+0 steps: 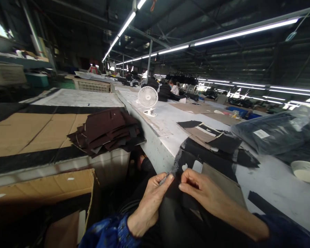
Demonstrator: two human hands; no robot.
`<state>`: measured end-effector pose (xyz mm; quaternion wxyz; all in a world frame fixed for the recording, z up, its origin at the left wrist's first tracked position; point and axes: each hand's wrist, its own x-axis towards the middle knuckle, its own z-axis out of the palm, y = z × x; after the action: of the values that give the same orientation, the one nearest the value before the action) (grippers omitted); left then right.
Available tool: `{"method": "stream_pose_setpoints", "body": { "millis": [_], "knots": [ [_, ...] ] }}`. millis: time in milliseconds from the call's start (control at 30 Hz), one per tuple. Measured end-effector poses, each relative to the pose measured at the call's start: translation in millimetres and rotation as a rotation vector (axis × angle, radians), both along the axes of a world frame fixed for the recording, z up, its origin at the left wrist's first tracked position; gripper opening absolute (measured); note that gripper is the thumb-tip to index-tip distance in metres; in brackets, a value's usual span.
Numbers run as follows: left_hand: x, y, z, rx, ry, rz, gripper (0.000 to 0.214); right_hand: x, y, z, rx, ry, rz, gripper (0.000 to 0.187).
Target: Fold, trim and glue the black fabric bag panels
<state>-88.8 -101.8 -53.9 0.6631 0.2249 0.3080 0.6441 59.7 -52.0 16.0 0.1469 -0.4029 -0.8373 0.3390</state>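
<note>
My left hand (153,196) pinches the frayed grey edge of a black fabric piece (174,210) that hangs over the table edge toward my lap. Just to its right is my right hand (204,189), thumb and forefinger pressed together above the same cloth. Whatever sits between those fingertips is too small to make out. Beyond the hands, more black fabric (205,155) lies on the table with its fuzzy edge toward me. A small white piece (184,167) and a pale grey piece (197,166) rest on it, beside a taupe panel (222,184).
A white fan (147,98) stands on the white table (268,182). To the left, dark brown cut pieces (105,127) are stacked on cardboard. An open carton (67,182) sits low left. At right are a plastic-wrapped bundle (279,131) and a white bowl (306,171).
</note>
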Motion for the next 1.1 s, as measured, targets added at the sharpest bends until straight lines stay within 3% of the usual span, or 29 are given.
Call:
{"method": "stream_pose_setpoints", "body": {
  "millis": [133, 267, 367, 567, 800, 1100],
  "knots": [
    [-6, -4, 4.1, -0.063, -0.045, 0.016, 0.051, 3, 0, 2.3, -0.025, 0.059, -0.021, 0.016],
    [-17, -6, 6.2, -0.045, -0.01, 0.038, 0.044, 5, -4, 10.9, -0.043, 0.074, -0.021, 0.006],
    [-21, -8, 4.2, -0.026, 0.036, 0.066, 0.043, 6, -7, 16.7, 0.043, 0.021, 0.036, 0.017],
    [-19, -14, 0.1, -0.068, 0.079, 0.164, 0.04, -2, -15, 19.1, 0.209, 0.047, -0.006, 0.014],
    [-19, -20, 9.5, 0.04, 0.085, 0.073, 0.038, -14, -21, 17.7, 0.246, 0.112, 0.062, 0.018],
    [-18, -20, 10.0, 0.026, 0.071, 0.089, 0.04, -12, -22, 15.5, 0.209, 0.079, 0.071, 0.019]
  ]
}}
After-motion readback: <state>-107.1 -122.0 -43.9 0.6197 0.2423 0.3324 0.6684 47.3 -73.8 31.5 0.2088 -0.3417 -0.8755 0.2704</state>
